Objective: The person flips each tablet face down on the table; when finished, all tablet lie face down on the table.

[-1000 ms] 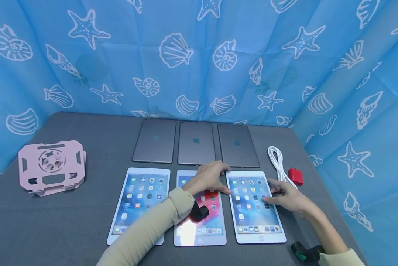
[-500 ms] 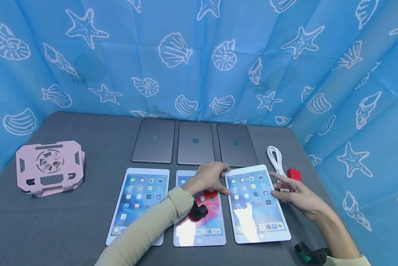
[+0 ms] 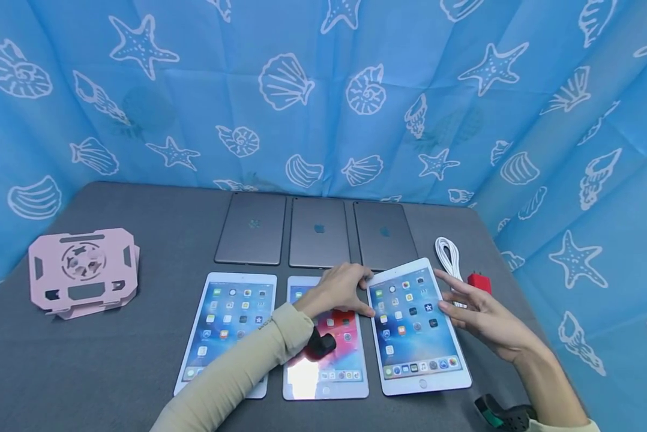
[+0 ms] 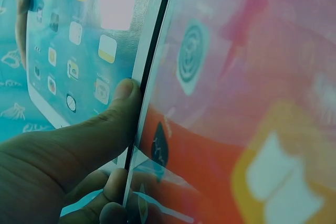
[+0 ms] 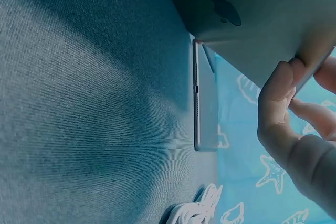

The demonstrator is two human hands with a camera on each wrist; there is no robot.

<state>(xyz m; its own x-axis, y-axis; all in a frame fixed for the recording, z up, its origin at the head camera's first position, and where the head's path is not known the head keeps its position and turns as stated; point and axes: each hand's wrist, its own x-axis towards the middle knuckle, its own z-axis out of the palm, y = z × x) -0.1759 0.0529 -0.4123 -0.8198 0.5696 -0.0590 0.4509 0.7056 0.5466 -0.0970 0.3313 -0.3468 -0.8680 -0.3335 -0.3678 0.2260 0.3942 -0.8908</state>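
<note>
The right-hand white tablet [image 3: 404, 336] is tilted, its right side raised off the table and its lit screen facing up. My right hand [image 3: 482, 315] grips its right edge. In the right wrist view, fingers [image 5: 275, 93] press against the tablet's back, which carries an apple logo. My left hand [image 3: 341, 291] is at its upper left edge. The left wrist view has the thumb [image 4: 123, 95] on the white bezel, other fingers bent beside the edge. Under my left wrist lies a second white tablet [image 3: 350, 354] with a red and pink screen, partly hidden.
Another white tablet [image 3: 223, 327] lies to the left, partly behind my sleeve. Behind are three dark grey tablets, face down, the middle one [image 3: 319, 240] among them. A pink slotted stand [image 3: 86, 270] lies far left; a coiled white cable [image 3: 449, 258] and red charger [image 3: 479, 282] lie right.
My right hand has taken hold of the right-hand tablet's right edge and raised that side, so the tablet now tilts. My left hand has stayed in place.
</note>
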